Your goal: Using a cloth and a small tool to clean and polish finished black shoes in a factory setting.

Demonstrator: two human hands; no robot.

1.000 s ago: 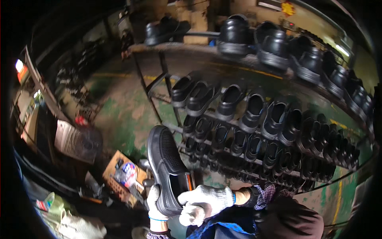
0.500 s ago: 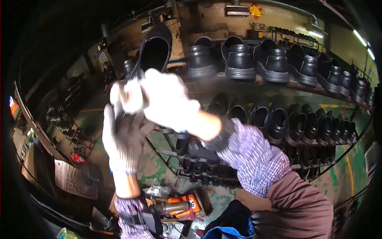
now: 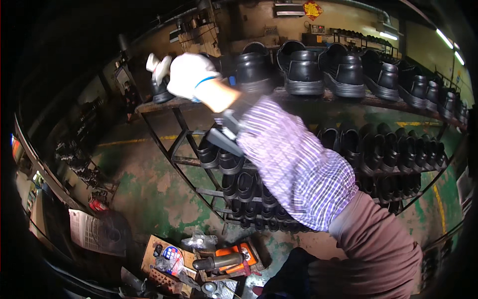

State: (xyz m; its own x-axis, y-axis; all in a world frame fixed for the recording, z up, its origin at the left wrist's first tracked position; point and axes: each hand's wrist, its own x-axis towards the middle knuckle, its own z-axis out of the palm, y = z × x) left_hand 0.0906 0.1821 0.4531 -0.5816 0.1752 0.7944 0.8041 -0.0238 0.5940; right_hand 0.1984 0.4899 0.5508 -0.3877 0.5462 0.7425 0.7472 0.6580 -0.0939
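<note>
My right hand (image 3: 191,77), in a white glove with a blue cuff edge, reaches far across to the left end of the rack's top shelf. Its fingers are curled on the upper part of a black shoe (image 3: 160,93), which stands at that end of the shelf. Glare and blur hide the exact grip. Partly behind the glove, the top of another dark shoe (image 3: 213,61) shows. To the right, a row of black shoes (image 3: 303,74) stands along the same shelf, heels toward me. My left hand is out of view.
The metal rack (image 3: 167,149) carries more black shoes (image 3: 348,139) on its lower shelves. Below, a wooden box (image 3: 149,256) and an orange case (image 3: 254,251) with a metal cylindrical tool (image 3: 219,261) lie near me. A fan (image 3: 107,231) stands at left; a person (image 3: 130,97) is farther back.
My right hand has moved left and away, to the shelf end. The shoe held up before is no longer raised. My left hand has dropped out of view.
</note>
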